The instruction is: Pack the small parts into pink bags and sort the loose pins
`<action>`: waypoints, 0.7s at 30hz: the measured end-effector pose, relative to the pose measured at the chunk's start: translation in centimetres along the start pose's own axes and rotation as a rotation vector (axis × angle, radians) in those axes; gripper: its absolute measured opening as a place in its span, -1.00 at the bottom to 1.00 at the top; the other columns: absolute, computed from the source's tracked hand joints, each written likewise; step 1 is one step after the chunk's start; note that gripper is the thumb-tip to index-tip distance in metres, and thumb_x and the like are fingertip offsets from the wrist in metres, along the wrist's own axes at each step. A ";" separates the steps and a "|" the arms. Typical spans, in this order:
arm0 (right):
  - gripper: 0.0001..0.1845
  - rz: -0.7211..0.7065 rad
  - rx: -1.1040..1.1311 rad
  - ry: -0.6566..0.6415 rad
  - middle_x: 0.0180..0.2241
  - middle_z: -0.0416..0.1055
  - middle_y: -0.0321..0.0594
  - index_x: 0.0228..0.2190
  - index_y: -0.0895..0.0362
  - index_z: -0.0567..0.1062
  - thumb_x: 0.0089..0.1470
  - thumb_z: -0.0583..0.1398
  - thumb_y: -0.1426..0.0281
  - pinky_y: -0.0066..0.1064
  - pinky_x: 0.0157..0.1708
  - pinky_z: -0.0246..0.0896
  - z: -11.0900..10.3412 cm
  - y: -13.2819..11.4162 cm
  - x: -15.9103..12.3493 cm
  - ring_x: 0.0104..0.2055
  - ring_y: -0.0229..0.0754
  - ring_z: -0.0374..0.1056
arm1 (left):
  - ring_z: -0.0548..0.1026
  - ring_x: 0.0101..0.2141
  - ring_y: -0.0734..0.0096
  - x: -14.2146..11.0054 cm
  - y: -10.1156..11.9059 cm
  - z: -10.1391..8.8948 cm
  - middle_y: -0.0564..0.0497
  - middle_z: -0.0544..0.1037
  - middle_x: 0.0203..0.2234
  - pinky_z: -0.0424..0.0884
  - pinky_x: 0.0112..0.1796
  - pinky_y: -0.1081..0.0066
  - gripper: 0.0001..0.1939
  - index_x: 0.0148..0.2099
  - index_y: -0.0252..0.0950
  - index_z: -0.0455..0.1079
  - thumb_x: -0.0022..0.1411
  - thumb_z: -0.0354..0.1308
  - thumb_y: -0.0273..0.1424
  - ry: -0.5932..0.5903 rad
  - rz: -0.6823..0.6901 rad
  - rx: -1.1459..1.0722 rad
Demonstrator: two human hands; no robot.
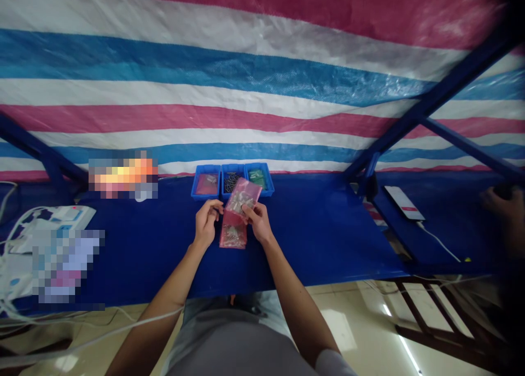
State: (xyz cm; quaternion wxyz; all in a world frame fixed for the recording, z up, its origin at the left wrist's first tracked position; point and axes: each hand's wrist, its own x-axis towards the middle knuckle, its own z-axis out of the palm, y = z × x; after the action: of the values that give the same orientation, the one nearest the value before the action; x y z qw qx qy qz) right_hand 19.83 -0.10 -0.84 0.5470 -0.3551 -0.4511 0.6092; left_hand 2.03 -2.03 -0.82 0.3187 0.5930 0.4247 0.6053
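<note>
In the right hand [260,221] a pink bag [249,189] is pinched; left hand [205,221] beside, loosely curled.

We are finding free blue tabletop [320,228] to the right of our right hand [259,220], reaching toward the slanting blue beam [394,136], and more to the left of our left hand [206,223], before the white power strip [77,215]. Between the hands, the upper pink plastic bag [247,188] and lower pink plastic bag [233,238] are filling the gap. Three blue bins [206,197] are blocking the far side.
</note>
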 end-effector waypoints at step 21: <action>-0.59 0.013 -0.059 -0.073 -0.66 0.26 -0.37 -0.57 0.14 0.38 0.04 0.33 0.11 -0.47 -0.60 -0.05 0.3 -0.4 -0.2 -0.64 -0.34 0.14 | 0.35 -0.54 0.44 -0.5 0.0 -0.3 0.06 0.37 -0.60 0.23 -0.43 0.42 -0.78 -0.47 -0.28 0.34 0.14 -0.05 -0.57 0.154 0.135 0.320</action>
State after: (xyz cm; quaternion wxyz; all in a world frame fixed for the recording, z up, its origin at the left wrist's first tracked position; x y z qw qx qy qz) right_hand 19.73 -0.30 -0.40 0.5155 -0.3517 -0.4863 0.6117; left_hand 1.76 -2.56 -1.03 0.1456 0.6153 0.4976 0.5938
